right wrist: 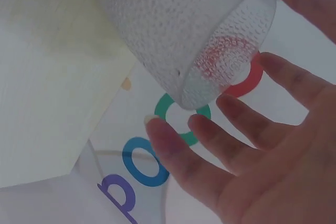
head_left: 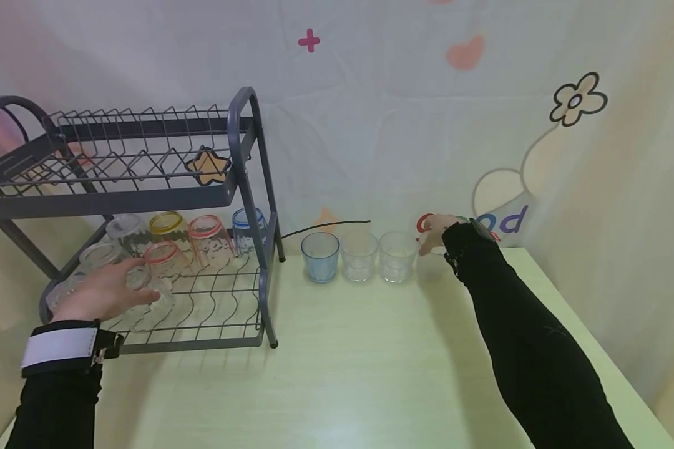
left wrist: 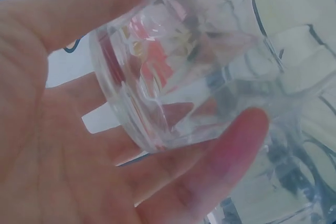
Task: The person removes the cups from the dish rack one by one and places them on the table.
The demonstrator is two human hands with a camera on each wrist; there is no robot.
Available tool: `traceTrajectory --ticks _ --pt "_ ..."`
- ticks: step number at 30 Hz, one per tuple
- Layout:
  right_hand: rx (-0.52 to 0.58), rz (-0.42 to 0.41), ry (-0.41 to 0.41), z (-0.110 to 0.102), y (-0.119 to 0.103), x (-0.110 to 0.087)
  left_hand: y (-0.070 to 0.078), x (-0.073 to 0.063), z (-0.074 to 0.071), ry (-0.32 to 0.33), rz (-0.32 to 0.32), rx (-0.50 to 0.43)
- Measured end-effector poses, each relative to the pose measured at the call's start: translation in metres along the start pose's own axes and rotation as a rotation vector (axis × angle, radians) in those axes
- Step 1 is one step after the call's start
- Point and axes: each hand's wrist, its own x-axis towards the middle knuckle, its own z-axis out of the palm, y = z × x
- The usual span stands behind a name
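Note:
On the rack's lower shelf my left hand (head_left: 103, 290) holds an upside-down clear drinking glass (left wrist: 173, 77) by its base end, thumb on one side and fingers on the other. Around it stand more upturned glasses, among them a red-rimmed glass (head_left: 165, 259) and a yellow-rimmed glass (head_left: 168, 226). At the table's back right, my right hand (head_left: 439, 227) has its fingers spread beside the rim of a clear textured glass (right wrist: 157, 30). Most of this glass is hidden behind the hand in the head view. Left of it stand a blue glass (head_left: 321, 259) and two clear glasses (head_left: 395, 259).
The two-tier dark metal dish rack (head_left: 107, 198) stands on the left of the pale table (head_left: 337, 374). Its upper tier has wire slots. A thin black cable (head_left: 326, 226) runs from the rack along the patterned wall cloth (head_left: 371, 125).

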Motion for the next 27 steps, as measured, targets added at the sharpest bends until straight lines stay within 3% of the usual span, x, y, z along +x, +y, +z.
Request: traceTrajectory --ticks 7,12,17,24,27 --pt "-0.038 -0.103 0.098 -0.016 -0.005 -0.013 0.001 -0.001 0.0 0.022 0.019 0.0" --pt "0.029 -0.203 0.229 -0.016 -0.026 -0.042 0.001 -0.006 0.003 0.085 0.05 -0.012" --pt "0.144 -0.339 0.332 0.008 -0.04 -0.072 0.0 -0.015 0.006 0.17 0.071 -0.03" --pt "0.434 -0.393 0.453 0.053 -0.041 -0.116 0.016 -0.027 0.0 0.233 0.111 -0.089" --pt "0.507 -0.411 0.478 0.069 -0.04 -0.132 0.025 -0.036 0.003 0.262 0.127 -0.146"
